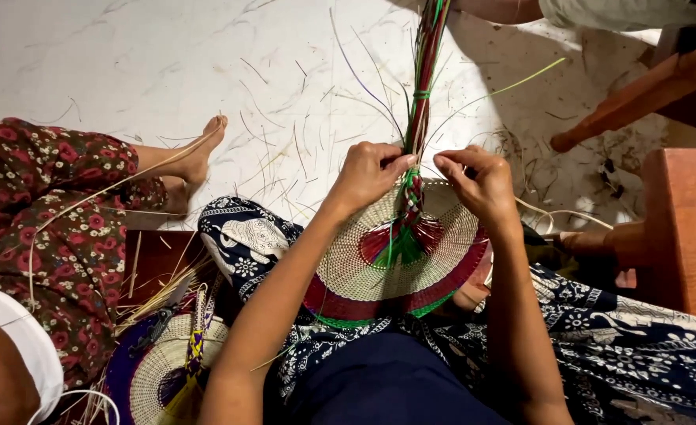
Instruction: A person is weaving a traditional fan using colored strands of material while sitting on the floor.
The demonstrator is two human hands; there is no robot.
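White floor [127, 63] strewn with straw, second fan [163, 366] left, wooden stool [683, 228] right

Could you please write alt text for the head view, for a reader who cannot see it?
A person's left hand and right hand grip the braided handle of a round woven straw fan resting on their lap. Another person in a floral dress sits on the left beside a second woven fan.

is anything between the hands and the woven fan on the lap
Nothing visible. The left hand and right hand both rest on the top edge of the woven fan, either side of its braided strand bundle.
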